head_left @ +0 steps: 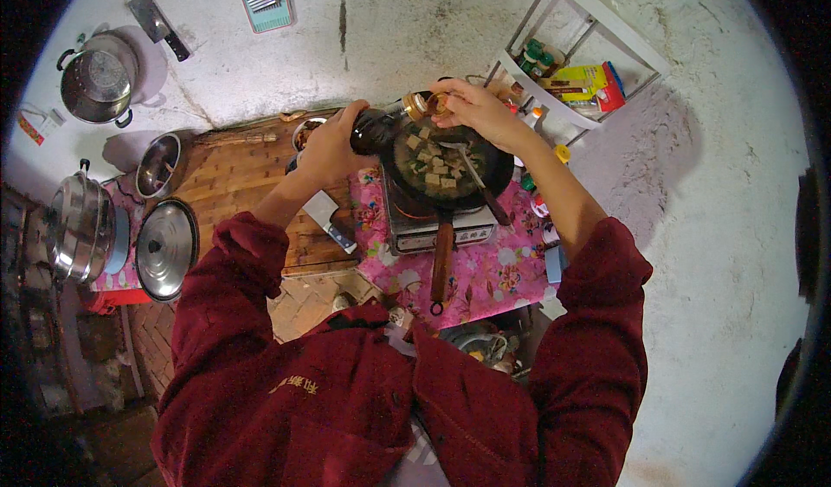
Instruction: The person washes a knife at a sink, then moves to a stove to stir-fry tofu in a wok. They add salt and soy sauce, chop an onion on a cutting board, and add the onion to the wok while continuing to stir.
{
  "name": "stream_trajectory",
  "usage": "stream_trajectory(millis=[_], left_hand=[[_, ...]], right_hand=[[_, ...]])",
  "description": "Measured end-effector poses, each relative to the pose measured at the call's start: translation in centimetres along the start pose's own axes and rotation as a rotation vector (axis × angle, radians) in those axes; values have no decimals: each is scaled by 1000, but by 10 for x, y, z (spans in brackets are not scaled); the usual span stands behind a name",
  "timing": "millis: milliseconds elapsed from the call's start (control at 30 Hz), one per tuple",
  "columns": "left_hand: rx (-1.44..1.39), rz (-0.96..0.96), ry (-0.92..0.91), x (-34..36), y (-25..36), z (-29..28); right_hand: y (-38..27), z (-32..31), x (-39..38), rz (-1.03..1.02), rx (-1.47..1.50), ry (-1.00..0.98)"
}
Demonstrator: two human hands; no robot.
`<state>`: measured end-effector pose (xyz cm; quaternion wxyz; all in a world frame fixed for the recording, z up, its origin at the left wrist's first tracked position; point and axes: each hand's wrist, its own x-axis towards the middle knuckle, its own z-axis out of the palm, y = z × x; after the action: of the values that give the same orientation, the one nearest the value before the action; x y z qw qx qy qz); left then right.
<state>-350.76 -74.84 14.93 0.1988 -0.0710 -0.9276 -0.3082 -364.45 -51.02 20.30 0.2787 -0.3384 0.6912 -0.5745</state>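
My left hand [327, 148] is closed round a dark bottle [376, 132] with a gold-coloured neck, tipped on its side toward the right. Close to the bottle's mouth, my right hand [481, 116] pinches a small amber-gold cap [439, 104]. Both are over the far left part of a black frying pan [500, 175]. Pale cubes that look like tofu [441, 177] sit in liquid with bits of green. A metal spoon or ladle [472, 168] rests in the pan, its dark handle over the near right rim. Whether anything pours from the bottle, I cannot tell.
The pan stands on a portable stove [446, 234] on a pink flowered cloth [511, 283], its wooden handle [442, 262] toward me. A cleaver [327, 219] lies on the wooden board [234, 171]. Pot lid [167, 249] and steamer [80, 227] stand left; a corner shelf [554, 102] hangs right.
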Motion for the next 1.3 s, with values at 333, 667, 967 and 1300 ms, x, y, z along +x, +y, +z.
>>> stream_trajectory(millis=[333, 667, 967, 1300], left_hand=[[352, 156, 135, 2, -8, 7], [623, 233, 142, 11, -34, 27], [647, 265, 100, 14, -33, 27], [686, 231, 32, 20, -33, 28]], right_hand=[[32, -32, 0, -62, -722, 233], [-2, -54, -54, -77, -755, 357], [-5, -61, -73, -7, -686, 394], [25, -35, -50, -97, -720, 306]])
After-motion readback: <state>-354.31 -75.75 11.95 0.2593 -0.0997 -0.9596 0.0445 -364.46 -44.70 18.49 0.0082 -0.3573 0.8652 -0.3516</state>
